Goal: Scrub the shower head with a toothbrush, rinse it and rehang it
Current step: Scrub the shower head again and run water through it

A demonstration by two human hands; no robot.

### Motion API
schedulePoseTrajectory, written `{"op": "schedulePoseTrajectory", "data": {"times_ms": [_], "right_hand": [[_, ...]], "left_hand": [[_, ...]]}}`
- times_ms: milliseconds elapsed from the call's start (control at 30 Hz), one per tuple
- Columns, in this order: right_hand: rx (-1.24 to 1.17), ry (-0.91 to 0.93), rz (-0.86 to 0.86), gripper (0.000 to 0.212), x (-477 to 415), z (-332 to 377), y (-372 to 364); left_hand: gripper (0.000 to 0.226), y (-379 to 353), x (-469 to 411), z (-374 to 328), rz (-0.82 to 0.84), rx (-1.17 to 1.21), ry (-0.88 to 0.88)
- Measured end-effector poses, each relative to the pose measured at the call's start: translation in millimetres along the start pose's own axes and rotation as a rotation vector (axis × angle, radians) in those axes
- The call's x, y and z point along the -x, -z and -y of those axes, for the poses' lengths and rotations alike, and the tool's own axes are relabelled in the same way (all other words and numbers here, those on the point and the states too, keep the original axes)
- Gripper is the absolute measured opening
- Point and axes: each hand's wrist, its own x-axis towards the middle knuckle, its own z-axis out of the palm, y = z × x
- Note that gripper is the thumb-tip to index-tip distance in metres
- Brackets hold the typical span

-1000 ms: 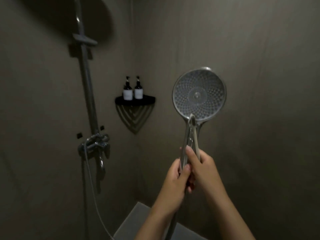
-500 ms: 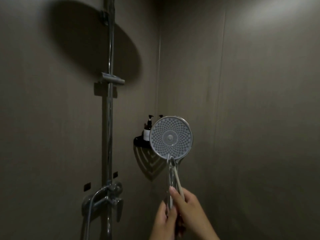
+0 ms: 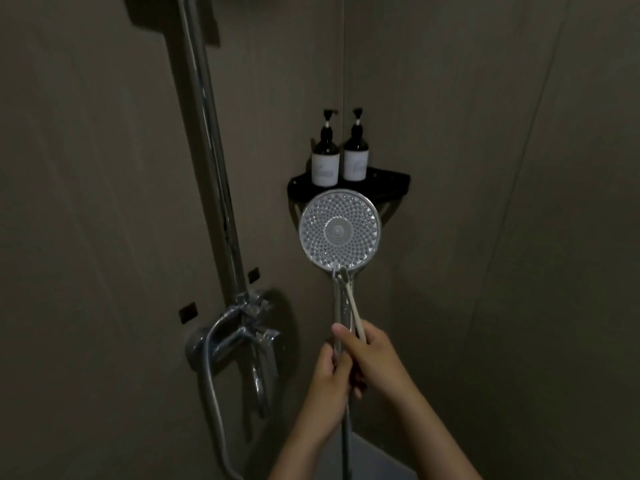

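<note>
The shower head (image 3: 340, 231) is held upright in the dim corner of the stall, its round nozzle face turned toward the person, just below and in front of the black corner shelf (image 3: 393, 181). The left hand (image 3: 329, 386) is wrapped closed around the lower part of its chrome handle. The right hand (image 3: 372, 358) is curled shut on a pale toothbrush (image 3: 354, 310), which lies along the handle with its bristle end touching the neck just under the face. Both hands sit close together, touching. Two dark pump bottles (image 3: 325, 157) stand side by side on the shelf. To the left, the riser rail (image 3: 211, 161) runs down to the mixer valve (image 3: 239, 336), with the hose (image 3: 211, 403) looping below.
</note>
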Motion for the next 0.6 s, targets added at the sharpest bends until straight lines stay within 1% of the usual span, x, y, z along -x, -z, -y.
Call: {"op": "schedulePoseTrajectory", "data": {"times_ms": [200,300,433,500,567,600], "right_hand": [[-0.057,-0.112,-0.026,0.017,-7,-44,-11],[-0.124,-0.187,-0.076,0.017,-4,-69,-16],[-0.143,-0.214,-0.127,0.022,-3,-89,-27],[-0.144,-0.216,-0.134,0.022,-5,-90,-31],[-0.139,-0.221,-0.133,0.023,-6,-86,-31],[-0.134,-0.216,-0.129,0.024,-7,-83,-31]], "left_hand": [[0.022,22,-11,34,0.107,-0.054,0.15],[0.019,36,-13,43,0.189,-0.124,0.217],[0.03,58,-19,47,0.253,-0.232,0.333],[0.029,70,-24,44,0.204,-0.244,0.38],[0.023,83,-31,37,0.043,-0.232,0.349],[0.023,90,-37,33,-0.069,-0.165,0.309]]}}
